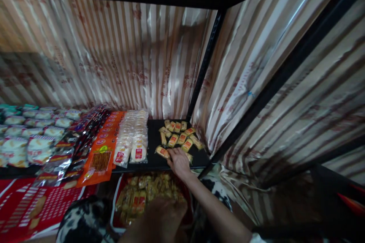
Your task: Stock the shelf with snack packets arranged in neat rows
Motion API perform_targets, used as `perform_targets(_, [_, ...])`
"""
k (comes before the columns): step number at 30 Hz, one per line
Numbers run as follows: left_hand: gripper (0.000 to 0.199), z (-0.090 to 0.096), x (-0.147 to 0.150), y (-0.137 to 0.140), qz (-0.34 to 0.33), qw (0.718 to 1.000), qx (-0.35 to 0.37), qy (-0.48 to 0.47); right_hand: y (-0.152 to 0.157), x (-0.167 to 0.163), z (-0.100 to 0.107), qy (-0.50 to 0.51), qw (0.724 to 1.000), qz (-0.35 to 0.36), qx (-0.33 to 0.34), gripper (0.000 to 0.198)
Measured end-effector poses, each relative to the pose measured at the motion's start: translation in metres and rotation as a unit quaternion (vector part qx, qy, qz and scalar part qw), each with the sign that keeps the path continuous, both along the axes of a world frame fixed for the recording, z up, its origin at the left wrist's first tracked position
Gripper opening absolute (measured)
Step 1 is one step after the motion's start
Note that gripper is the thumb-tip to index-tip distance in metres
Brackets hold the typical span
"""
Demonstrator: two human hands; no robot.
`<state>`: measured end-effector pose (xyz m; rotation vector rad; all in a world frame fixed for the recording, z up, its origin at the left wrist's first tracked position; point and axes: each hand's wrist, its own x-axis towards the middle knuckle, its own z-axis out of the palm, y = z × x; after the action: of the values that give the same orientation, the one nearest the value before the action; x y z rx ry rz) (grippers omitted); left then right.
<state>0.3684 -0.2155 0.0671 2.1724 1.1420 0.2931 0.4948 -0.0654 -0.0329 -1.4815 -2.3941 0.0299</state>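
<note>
My right hand (179,162) is over the front of the black shelf, its thumb and finger closed about the near end of a small yellow wrapped snack (162,152). Part of another such packet shows beside the hand. Just behind lie several more yellow packets with red labels (182,138), loosely arranged in rows. Below the shelf edge, a white-rimmed red box (113,212) holds a heap of the same packets (139,197). Above that heap is my left hand (168,212), dark and blurred; its fingers cannot be made out.
Left of the yellow packets stand rows of white round wrapped snacks (138,152), orange packs (98,159), dark shiny packs (71,148) and white-and-blue packets (41,148). A red printed carton (25,209) sits below. Black shelf posts (207,64) and striped sheeting (128,57) enclose the corner.
</note>
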Motion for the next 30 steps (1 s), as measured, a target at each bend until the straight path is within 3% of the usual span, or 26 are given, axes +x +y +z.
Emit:
perform_targets(3, [0.031,0.011,0.001,0.008,0.032,0.999,-0.006,0.025,0.002,0.006,0.004,0.038,0.999,0.039,-0.002,0.034])
perform_targets(7, [0.038,0.008,-0.009,0.031,0.165,0.985,0.034,-0.027,0.002,0.018,0.014,0.105,0.987,0.119,-0.006,0.039])
perform_targets(11, [0.047,-0.013,-0.024,0.059,0.371,0.919,0.105,-0.081,-0.002,0.028,0.037,0.126,0.974,0.187,-0.008,0.044])
perform_targets(13, [0.046,-0.023,-0.029,0.07,0.426,0.89,0.124,-0.102,-0.004,0.032,0.052,0.124,0.97,0.21,-0.01,0.045])
perform_targets(15, [0.042,-0.03,-0.03,0.079,0.434,0.884,0.08,-0.156,-0.006,0.035,0.066,0.122,0.965,0.232,-0.012,0.044])
perform_targets(18, [0.032,-0.039,-0.026,0.09,0.414,0.864,-0.049,-0.281,-0.005,0.038,0.079,0.127,0.958,0.258,-0.009,0.044])
perform_targets(20, [0.024,-0.043,-0.02,0.096,0.416,0.826,-0.114,-0.363,-0.002,0.038,0.08,0.158,0.957,0.244,-0.004,0.046])
perform_targets(23, [0.017,-0.042,-0.011,0.105,0.446,0.751,-0.165,-0.459,0.005,0.033,0.07,0.276,0.95,0.14,-0.031,0.049])
perform_targets(26, [0.018,-0.037,-0.004,0.113,0.468,0.708,-0.168,-0.502,0.012,0.022,0.056,0.414,0.898,0.041,-0.144,0.043])
perform_targets(30, [0.016,-0.034,0.004,0.127,0.463,0.707,-0.158,-0.511,0.017,0.004,0.046,0.505,0.819,0.048,-0.268,0.034])
